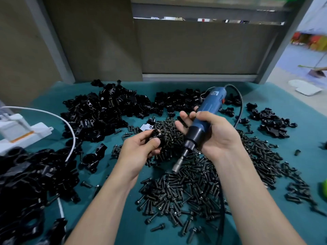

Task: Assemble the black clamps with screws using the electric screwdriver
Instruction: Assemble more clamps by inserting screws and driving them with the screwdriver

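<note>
Left hand [141, 147] grips 1 black clamp [156, 137] just left of the screw pile [194, 183]. Right hand [210, 135] holds the electric screwdriver [203, 119], bit clear of the clamp. Step: aligning. Next: seat bit on screw.

The label on the electric screwdriver [205, 119] is too blurred to read.

You only had the one head cam, wide-angle, looking forward and down from pretty close over the worktop [123, 227], both forearms reaching in from the bottom edge, wall panels behind.
</note>
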`<action>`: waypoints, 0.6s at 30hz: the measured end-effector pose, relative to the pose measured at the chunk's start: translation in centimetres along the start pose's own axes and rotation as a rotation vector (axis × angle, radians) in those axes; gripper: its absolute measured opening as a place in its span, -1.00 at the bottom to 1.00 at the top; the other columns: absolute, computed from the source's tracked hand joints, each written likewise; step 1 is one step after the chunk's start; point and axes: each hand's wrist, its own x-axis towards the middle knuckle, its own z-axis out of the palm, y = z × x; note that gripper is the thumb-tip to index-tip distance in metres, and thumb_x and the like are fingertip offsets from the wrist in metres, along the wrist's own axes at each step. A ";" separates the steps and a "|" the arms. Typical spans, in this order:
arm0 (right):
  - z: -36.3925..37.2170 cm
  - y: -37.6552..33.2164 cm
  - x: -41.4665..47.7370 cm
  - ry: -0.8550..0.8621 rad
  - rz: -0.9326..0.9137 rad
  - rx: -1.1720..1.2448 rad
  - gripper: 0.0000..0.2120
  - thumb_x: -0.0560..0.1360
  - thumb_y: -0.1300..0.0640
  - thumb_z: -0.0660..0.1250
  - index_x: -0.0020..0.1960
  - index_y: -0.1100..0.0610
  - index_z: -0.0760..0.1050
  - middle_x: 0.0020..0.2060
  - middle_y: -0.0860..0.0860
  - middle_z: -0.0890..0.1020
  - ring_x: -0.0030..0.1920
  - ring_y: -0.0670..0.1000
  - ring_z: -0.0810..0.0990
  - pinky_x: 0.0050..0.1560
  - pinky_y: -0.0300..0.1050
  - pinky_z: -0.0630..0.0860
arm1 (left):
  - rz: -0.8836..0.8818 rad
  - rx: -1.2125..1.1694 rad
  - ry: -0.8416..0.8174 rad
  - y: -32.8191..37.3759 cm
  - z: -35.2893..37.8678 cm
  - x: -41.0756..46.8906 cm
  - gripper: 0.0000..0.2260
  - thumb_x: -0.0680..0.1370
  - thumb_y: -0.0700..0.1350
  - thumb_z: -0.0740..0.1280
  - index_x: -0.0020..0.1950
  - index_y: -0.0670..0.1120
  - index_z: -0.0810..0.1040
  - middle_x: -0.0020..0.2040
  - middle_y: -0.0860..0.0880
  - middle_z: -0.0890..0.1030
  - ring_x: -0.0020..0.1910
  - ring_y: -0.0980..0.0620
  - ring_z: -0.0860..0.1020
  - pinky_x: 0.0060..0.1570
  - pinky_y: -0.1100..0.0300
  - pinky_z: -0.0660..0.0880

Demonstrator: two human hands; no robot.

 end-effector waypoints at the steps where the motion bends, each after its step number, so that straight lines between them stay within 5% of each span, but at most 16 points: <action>1: 0.4 0.0 0.6 0.007 0.011 0.062 -0.59 0.29 0.48 0.36 0.09 0.24 0.43 -0.26 0.20 0.63 -0.23 0.16 0.72 -0.20 0.04 0.70 | 0.001 0.015 -0.009 0.0 -0.1 0.0 -0.61 0.60 -0.24 0.45 0.42 -0.07 0.57 0.04 0.03 0.77 -0.16 0.09 0.72 -0.08 0.31 0.61; 4: 1.1 0.5 2.8 0.121 -0.025 0.223 -0.76 0.45 0.45 0.28 0.01 0.20 0.38 -0.37 0.11 0.54 -0.46 0.00 0.53 -0.45 -0.22 0.53 | 0.006 0.048 -0.013 -0.2 -0.2 -0.1 -0.67 0.58 -0.25 0.47 0.26 0.11 0.64 0.02 0.07 0.77 -0.16 0.08 0.72 -0.01 0.23 0.63; 7: 1.2 1.1 4.7 0.240 -0.172 0.159 -0.82 0.54 0.35 0.42 -0.03 0.20 0.42 -0.38 0.08 0.51 -0.48 0.00 0.52 -0.44 -0.23 0.49 | 0.025 0.071 -0.002 -0.3 -0.2 -0.2 -0.66 0.58 -0.22 0.48 0.05 0.27 0.61 -0.02 0.14 0.76 -0.13 0.04 0.75 0.06 0.18 0.60; 18: 1.6 0.4 6.9 0.245 -0.473 0.187 -0.78 0.48 0.45 0.33 0.02 0.21 0.44 -0.46 0.04 0.50 -0.49 0.03 0.49 -0.39 -0.16 0.46 | 0.037 0.031 0.068 -1.0 -0.2 0.1 -0.65 0.51 -0.19 0.56 0.27 0.04 0.68 0.02 0.00 0.78 -0.11 -0.05 0.76 0.06 0.14 0.67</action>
